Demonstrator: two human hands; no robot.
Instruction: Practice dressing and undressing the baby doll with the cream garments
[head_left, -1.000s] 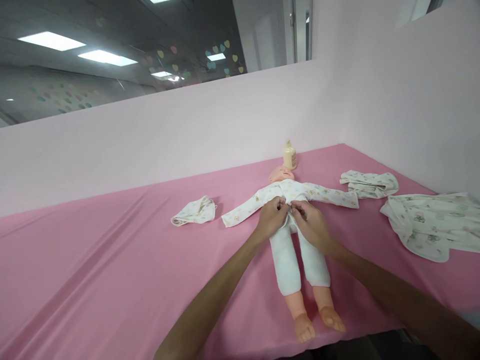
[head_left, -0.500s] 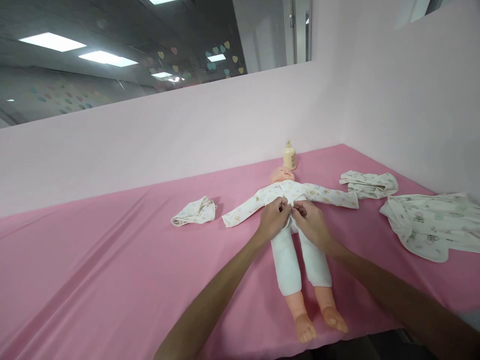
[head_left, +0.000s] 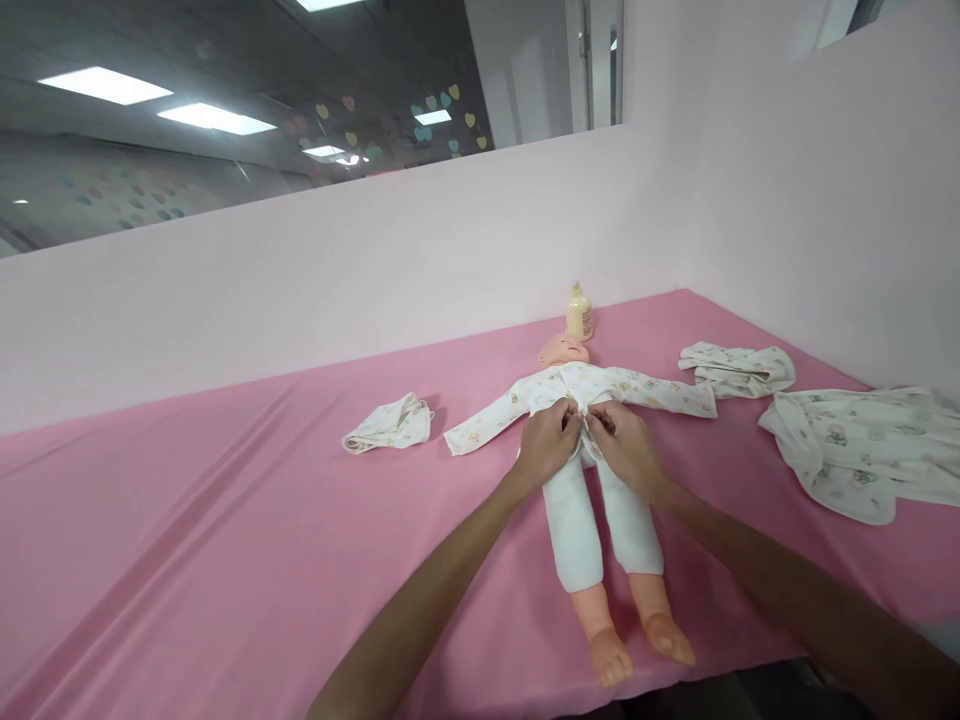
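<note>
A baby doll lies on its back on the pink table cover, head toward the wall, bare feet toward me. It wears a white printed top with sleeves spread out and white trousers. My left hand and my right hand meet over the doll's belly. Both pinch the front edges of the top, fingers closed, knuckles almost touching. The fabric under my fingers is hidden.
A cream bottle stands behind the doll's head by the wall. A small folded printed cloth lies to the left. Another folded garment and a large printed cloth lie on the right. The table's front edge runs just below the doll's feet.
My hands have stayed on the doll's belly, shifting slightly and drawing closer together. The doll and the cloths have not moved.
</note>
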